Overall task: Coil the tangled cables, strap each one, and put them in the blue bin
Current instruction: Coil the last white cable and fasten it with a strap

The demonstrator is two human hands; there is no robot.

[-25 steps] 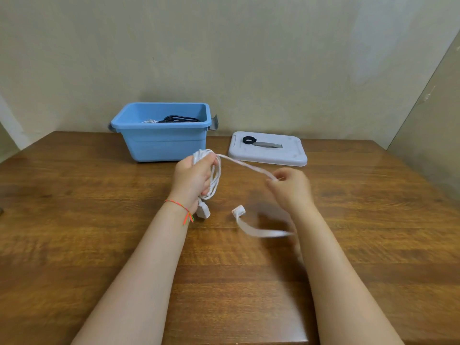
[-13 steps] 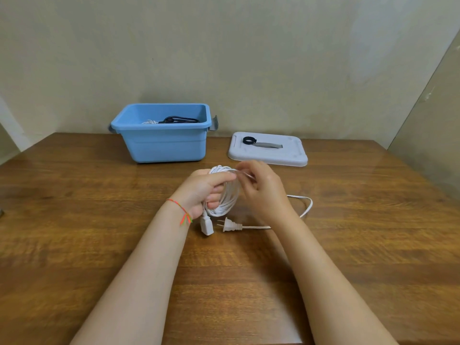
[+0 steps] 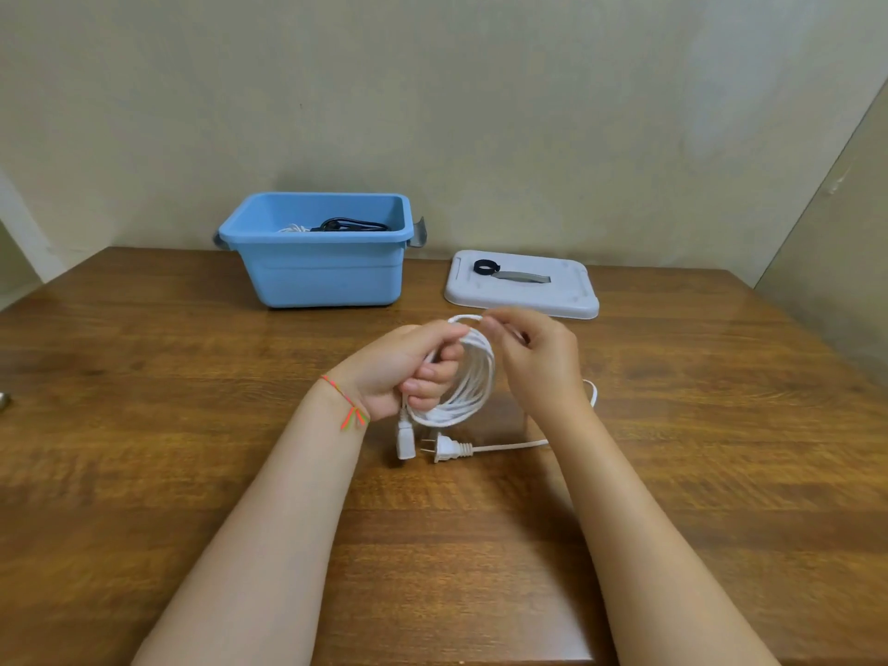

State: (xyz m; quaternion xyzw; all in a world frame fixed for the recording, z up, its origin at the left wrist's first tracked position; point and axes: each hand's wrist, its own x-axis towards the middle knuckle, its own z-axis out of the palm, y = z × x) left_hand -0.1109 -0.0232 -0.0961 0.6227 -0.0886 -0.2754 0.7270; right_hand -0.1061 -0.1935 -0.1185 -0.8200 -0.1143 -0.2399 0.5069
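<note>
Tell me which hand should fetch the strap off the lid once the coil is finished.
Right, probably. The right hand only pinches the white cable near the grey lid holding the black strap; the left hand holds the coil.

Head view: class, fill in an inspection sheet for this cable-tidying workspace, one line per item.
Surface: brown wooden table, glossy.
Job's things: blue bin, open, holding a black cable and a white one; grey lid beside it, carrying a black strap and a grey strap.
Clutter: small metal object at the left edge.
Grips: left hand holds the white coil; right hand pinches its top loop.
Cables: plug and tail lie uncoiled on the table.
Surroundings: plain beige walls.
</note>
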